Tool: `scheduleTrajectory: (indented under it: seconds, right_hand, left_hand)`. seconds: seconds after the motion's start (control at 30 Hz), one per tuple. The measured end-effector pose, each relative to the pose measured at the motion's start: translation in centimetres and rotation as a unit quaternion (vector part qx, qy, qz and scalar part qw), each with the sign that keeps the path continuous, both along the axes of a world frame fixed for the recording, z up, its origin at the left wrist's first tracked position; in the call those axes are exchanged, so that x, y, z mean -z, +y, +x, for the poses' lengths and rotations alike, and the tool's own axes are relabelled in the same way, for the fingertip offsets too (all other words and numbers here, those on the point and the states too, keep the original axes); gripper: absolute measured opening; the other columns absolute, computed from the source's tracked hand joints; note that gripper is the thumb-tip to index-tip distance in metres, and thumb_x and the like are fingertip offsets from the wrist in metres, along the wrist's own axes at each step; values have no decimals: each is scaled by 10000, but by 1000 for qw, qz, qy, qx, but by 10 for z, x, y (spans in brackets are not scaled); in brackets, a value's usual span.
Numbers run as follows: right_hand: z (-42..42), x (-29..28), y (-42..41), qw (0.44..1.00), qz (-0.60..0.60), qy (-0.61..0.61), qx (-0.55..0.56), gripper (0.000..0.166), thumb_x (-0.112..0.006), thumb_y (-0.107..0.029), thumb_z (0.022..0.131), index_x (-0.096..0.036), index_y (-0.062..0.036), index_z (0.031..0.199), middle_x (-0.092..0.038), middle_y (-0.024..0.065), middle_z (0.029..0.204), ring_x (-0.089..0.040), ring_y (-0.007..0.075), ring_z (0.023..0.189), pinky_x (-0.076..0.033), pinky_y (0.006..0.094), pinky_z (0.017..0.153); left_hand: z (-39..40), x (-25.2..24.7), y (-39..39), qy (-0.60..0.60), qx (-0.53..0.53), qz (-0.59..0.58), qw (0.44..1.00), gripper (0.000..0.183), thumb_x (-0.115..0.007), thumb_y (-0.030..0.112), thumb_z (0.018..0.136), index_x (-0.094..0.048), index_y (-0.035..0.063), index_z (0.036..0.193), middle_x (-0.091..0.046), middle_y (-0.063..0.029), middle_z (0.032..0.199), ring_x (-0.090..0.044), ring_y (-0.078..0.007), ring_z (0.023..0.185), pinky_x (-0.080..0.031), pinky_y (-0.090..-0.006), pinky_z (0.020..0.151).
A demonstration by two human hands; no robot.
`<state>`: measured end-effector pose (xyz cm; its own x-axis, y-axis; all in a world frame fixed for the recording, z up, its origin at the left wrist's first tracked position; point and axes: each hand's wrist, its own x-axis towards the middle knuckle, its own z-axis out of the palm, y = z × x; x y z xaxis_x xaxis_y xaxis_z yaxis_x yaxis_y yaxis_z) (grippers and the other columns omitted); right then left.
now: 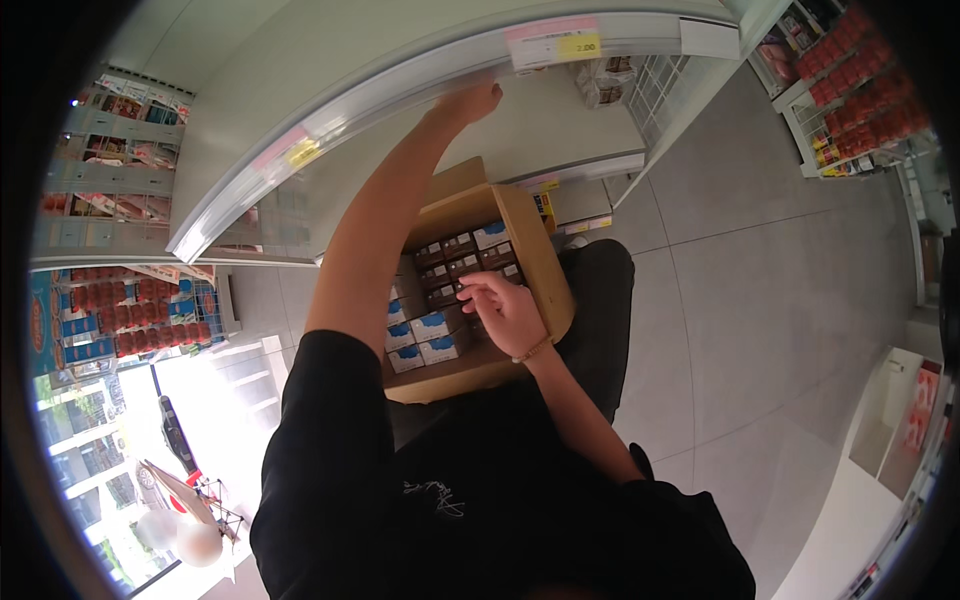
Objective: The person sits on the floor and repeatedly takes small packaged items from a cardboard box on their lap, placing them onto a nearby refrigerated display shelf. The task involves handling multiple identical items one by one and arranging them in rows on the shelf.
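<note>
My left hand (471, 103) reaches up into a white shelf bay, above the lower shelf board (551, 127). The front edge of the upper shelf (420, 75) partly covers its fingers, so whether it holds something cannot be seen. An open cardboard carton (536, 259) rests at my lap. Inside are small dark brown boxes (465, 264) and white boxes with blue patches (433, 325), several of each. Over the carton's right half hovers my right hand (506, 311), fingers loosely bent and apart, with nothing visible in them. A beaded bracelet (532, 350) circles that wrist.
Clear plastic-wrapped packs (606, 81) sit at the bay's far right, beside a white wire divider (660, 90). Price labels (555, 45) line the shelf edge. Stocked racks (142, 315) stand at left, with grey floor tiles (739, 285) at right.
</note>
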<state>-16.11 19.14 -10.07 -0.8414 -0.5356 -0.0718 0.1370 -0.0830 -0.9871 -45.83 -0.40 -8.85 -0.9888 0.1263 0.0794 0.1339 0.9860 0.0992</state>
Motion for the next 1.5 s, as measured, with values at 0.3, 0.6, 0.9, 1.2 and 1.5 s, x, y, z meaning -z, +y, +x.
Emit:
scheduleTrajectory:
  seconds: [0.3,0.6,0.9,1.2,1.5]
  right_hand:
    - [-5,16,-4,997,-52,-13,46,230,-535,-26,985,-609,-2,1202,-748,169,1008,-754,235,888,-612,318,796]
    - [-3,4,-2,1000,-22,-18,10,243,-575,-40,985,-614,14,1219,-751,153,1033,-744,195,933,-603,296,813]
    - [5,4,-7,999,-28,-10,22,223,-568,-63,971,-621,6,1176,-753,155,987,-742,233,871,-596,322,783]
    - [0,7,-6,999,-5,-42,-28,229,-556,-40,1002,-605,17,1218,-729,161,1062,-724,196,961,-586,300,843]
    - [-2,8,-7,992,-105,-69,-2,329,-594,-30,973,-568,-21,1301,-708,126,1067,-693,175,907,-568,298,806]
  left_hand:
    - [-72,24,48,3,20,40,999,620,-627,387,897,-513,29,1391,-543,-238,1398,-510,-415,1309,-429,-517,1071]
    - [-72,40,62,213,-16,-125,969,572,-712,309,866,-557,27,1339,-534,-260,1391,-535,-445,1266,-508,-567,960]
    - [-90,59,29,151,-64,-32,986,579,-754,340,824,-607,38,1296,-603,-193,1323,-606,-399,1181,-548,-506,914]
    - [58,-22,12,18,-209,574,791,505,-771,345,867,-690,-31,1194,-706,-109,1023,-684,-171,870,-598,-307,760]
    - [267,-76,-20,142,-200,613,751,430,-764,67,870,-633,-56,1261,-692,-112,1086,-691,-170,948,-583,-273,799]
